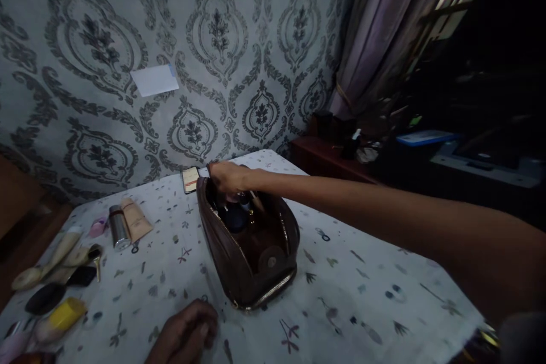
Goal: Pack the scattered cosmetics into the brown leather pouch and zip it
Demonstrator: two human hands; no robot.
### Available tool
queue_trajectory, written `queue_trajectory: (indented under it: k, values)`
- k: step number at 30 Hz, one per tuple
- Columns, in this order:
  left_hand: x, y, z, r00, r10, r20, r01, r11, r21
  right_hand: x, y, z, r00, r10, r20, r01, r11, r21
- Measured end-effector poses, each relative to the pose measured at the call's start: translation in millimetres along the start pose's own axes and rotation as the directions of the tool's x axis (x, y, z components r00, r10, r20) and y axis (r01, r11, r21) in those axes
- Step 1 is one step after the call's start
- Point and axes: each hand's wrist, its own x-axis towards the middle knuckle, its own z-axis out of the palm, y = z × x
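A dark brown zip bag (222,256) lies unzipped on the patterned tablecloth, its mouth facing up. Inside it are a dark round item (235,217), a brush-like stick and small gold-coloured bits. My right hand (230,179) reaches over the bag's far end; its fingers dip inside and are mostly hidden, so what they touch is unclear. Nearer to me, my left hand (190,330) rests on the cloth in front of the bag, fingers curled in, with no object showing in it.
At the left lie a silver can (119,228), a beige tube (136,220), a yellow-capped item (67,314), a black oval item (45,298) and brushes. A phone (190,180) sits behind the bag. A reddish-brown surface (319,153) stands at the back right.
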Motion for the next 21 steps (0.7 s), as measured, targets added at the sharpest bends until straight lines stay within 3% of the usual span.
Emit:
queue_trajectory:
  k: [6, 10, 16, 19, 21]
  values:
    - [-1.1, -2.3, -0.6, 1.000, 0.000, 0.008, 0.000, 1.000, 0.009, -50.2, 16.5, -34.1, 0.994, -0.111, -0.016, 0.107, 0.982, -0.156]
    - [-1.8, -3.9, 1.4, 1.000, -0.007, -0.017, 0.007, 1.000, -0.005, -72.0, 25.1, -32.5, 0.996, -0.082, 0.027, 0.086, 0.973, -0.216]
    - [-0.6, -6.4, 3.5, 1.000, 0.020, 0.009, -0.020, 1.000, 0.006, -76.9, 30.3, -26.0, 0.997, -0.067, 0.029, 0.072, 0.976, -0.207]
    - [-5.5, 3.3, -1.9, 0.995, 0.040, -0.090, -0.045, 0.997, -0.057, -79.5, 33.2, -26.7, 0.995, -0.097, 0.007, 0.097, 0.974, -0.207]
    - [-7.1, 27.9, -11.4, 0.961, 0.112, -0.252, -0.127, 0.991, -0.043, -82.6, 36.3, -25.5, 0.992, -0.123, -0.023, 0.116, 0.972, -0.203]
